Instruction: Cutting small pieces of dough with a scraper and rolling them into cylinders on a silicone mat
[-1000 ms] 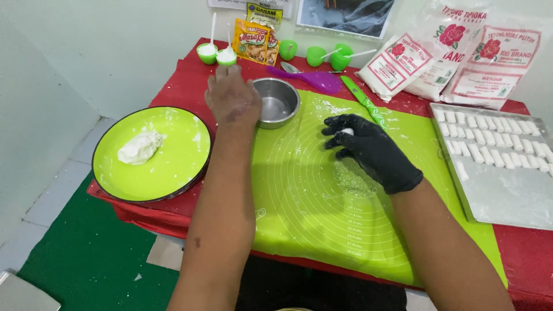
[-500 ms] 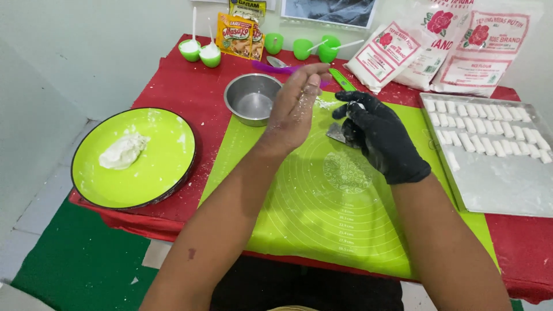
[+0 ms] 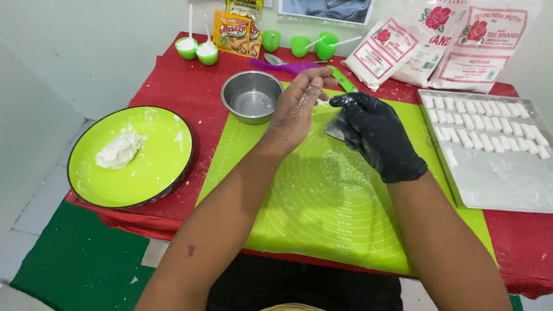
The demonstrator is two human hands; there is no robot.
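Observation:
My bare left hand (image 3: 296, 109) is dusted with flour and held up over the far end of the green silicone mat (image 3: 322, 213), fingers apart and palm turned to the right. My right hand (image 3: 374, 135) wears a black glove and grips a small metal scraper (image 3: 334, 130) against its palm. The gloved fingertips touch the left hand's fingers, where a small white bit of dough (image 3: 320, 102) shows. Both hands hover just right of the empty steel bowl (image 3: 252, 95).
A lime green plate (image 3: 155, 167) with a lump of white dough (image 3: 120, 150) sits at the left. A metal tray (image 3: 495, 178) with several cut dough pieces is at the right. Flour bags (image 3: 438, 40), green cups (image 3: 299, 45), sachets (image 3: 233, 31) and a green-handled knife (image 3: 341, 79) line the back.
My left hand left the steel bowl and swung right to meet the gloved right hand over the mat. The right hand rose slightly with the scraper.

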